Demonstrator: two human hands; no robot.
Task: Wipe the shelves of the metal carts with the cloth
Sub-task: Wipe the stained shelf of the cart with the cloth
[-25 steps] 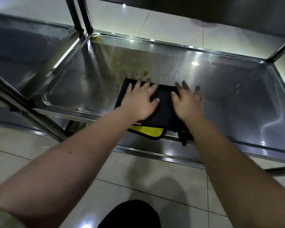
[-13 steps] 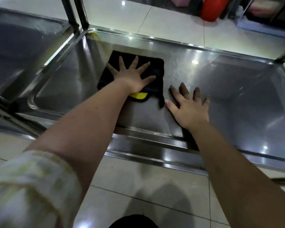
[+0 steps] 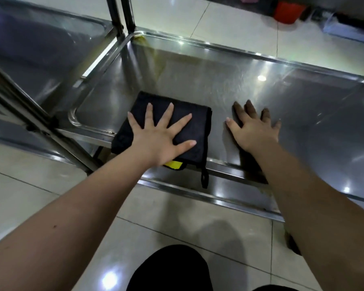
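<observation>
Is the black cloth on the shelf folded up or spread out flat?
Folded: the black cloth forms a compact, thick rectangle under the left hand, with a yellow layer peeking out at its near edge.

no legible text, label, brand, number or sign. the yellow patch point(image 3: 173, 164) at the near edge of the black cloth point(image 3: 200, 127) lies mostly under the left hand point(image 3: 156, 141) and shows no readable marking. the red container point(image 3: 289, 12) on the far floor is too blurred to read.
</observation>
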